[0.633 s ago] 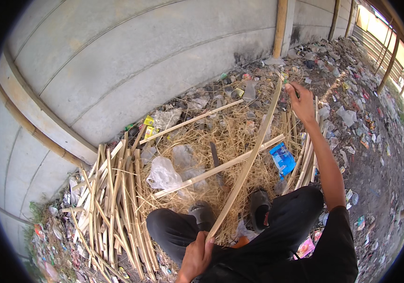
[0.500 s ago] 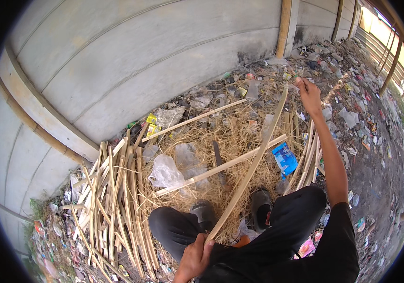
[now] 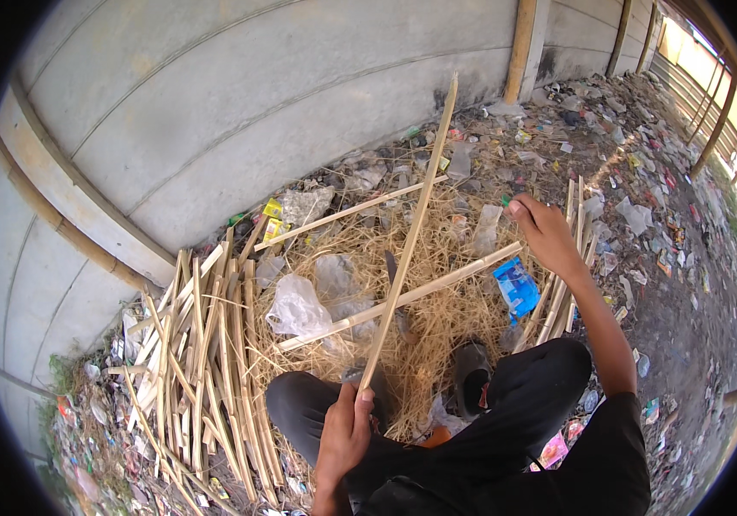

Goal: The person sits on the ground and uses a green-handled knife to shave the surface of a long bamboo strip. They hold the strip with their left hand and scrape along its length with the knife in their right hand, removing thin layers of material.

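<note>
Straw [image 3: 437,344] covers the centre. A strip pile [image 3: 205,370] lies at left. One long strip [image 3: 412,232] extends near-to-far above the straw; the left hand [image 3: 345,434] grips its near end. The right hand [image 3: 547,232], at right, pinches a small green piece [image 3: 506,199].

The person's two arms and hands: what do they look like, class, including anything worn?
The right hand is ungloved, its wrist shows no watch or band, and a short black fabric sleeve covers the upper arm. The left hand is ungloved too; its sleeve cannot be made out.
</note>
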The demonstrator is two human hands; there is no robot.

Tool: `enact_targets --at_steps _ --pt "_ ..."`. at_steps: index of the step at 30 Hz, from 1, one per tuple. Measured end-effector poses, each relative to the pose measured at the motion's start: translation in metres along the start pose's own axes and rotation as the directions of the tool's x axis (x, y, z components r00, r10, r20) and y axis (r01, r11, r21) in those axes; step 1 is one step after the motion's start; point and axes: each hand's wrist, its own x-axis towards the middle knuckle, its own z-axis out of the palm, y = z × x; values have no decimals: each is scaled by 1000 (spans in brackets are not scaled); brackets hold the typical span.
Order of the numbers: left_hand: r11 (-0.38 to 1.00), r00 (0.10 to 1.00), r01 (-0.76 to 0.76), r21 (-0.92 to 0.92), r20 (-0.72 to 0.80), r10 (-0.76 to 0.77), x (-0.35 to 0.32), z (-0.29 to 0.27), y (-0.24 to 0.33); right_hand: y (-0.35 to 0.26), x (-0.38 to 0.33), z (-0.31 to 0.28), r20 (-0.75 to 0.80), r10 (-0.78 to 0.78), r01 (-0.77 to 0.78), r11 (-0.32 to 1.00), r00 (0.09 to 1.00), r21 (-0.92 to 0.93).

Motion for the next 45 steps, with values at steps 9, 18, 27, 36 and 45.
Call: enact_targets --at_steps 9,18,27,36,45 --pt "989 989 -145 -12 8 145 23 16 38 -91 -93 35 -66 -601 600 774 797 203" --pt "943 953 -252 217 -117 281 24 29 57 -106 -101 32 -105 -662 669 720 742 184" --pt "976 965 -197 97 -158 210 23 31 73 -103 -100 27 -134 -671 684 713 730 154" --pt "980 970 -199 19 -136 199 22 34 61 -97 -97 23 -154 -665 682 719 731 132" --pt "988 982 -144 55 -114 150 12 30 55 -85 -79 7 -254 -576 610 788 777 82"
